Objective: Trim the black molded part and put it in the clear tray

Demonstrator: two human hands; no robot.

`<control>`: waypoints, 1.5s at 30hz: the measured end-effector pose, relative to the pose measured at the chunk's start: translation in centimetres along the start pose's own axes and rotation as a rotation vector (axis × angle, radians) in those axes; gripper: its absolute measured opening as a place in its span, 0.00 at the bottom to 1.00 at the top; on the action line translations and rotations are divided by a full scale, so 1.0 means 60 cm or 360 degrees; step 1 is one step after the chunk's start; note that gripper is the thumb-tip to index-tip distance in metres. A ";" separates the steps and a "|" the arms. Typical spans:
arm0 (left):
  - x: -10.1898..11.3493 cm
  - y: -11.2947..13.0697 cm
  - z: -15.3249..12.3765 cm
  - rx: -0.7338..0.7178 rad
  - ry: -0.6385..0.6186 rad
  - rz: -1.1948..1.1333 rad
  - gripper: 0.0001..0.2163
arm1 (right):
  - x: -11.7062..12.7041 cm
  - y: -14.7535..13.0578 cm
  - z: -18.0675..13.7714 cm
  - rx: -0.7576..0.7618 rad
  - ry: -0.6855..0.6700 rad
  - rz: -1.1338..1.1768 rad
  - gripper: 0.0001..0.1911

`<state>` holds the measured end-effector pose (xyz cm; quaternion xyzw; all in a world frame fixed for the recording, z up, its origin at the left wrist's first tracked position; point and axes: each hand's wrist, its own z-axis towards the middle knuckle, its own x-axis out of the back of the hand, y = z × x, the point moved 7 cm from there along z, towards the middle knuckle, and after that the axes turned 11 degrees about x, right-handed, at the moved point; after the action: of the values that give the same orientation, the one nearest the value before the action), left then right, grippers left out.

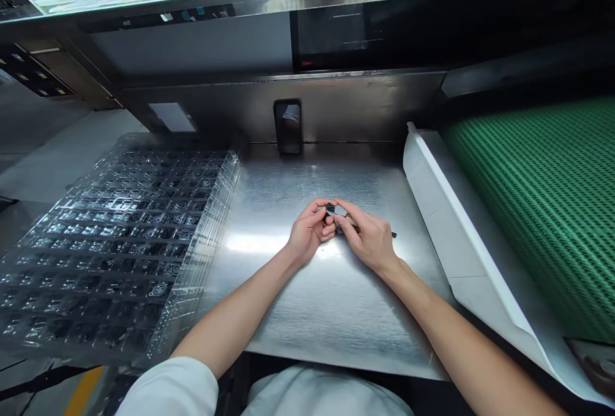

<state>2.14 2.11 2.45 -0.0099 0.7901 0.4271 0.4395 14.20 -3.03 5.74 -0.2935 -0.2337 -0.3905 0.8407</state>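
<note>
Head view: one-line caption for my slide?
Both hands, left hand and right hand, pinch a small black part above a steel bench.

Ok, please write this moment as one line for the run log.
left hand: holds small black part | right hand: holds thin tool at part | over steel table | clear tray stack at left

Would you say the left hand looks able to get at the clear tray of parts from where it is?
Probably yes: the tray lies just beside the left hand with bare metal table between, though its fingers hold a small black part.
</note>
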 end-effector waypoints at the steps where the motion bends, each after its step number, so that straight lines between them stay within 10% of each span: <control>1: 0.001 0.000 0.000 0.0004 0.0010 0.0005 0.10 | 0.002 -0.002 0.001 0.0020 0.0013 -0.0023 0.19; 30: -0.002 0.005 0.007 -0.0099 0.0128 0.0084 0.26 | 0.024 0.021 0.004 0.0128 0.0328 -0.0132 0.21; 38: -0.016 -0.006 0.006 -0.0042 0.0252 0.0387 0.27 | 0.029 0.054 0.001 -0.0066 0.0374 -0.0191 0.35; 45: -0.036 0.141 -0.015 -0.0366 0.0506 0.0633 0.21 | 0.016 0.058 -0.004 -0.0133 0.0360 -0.0264 0.36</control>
<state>-0.42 6.08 9.81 0.0288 0.7819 0.5849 0.2136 17.55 -1.90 5.07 -0.2620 -0.1446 -0.4986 0.8135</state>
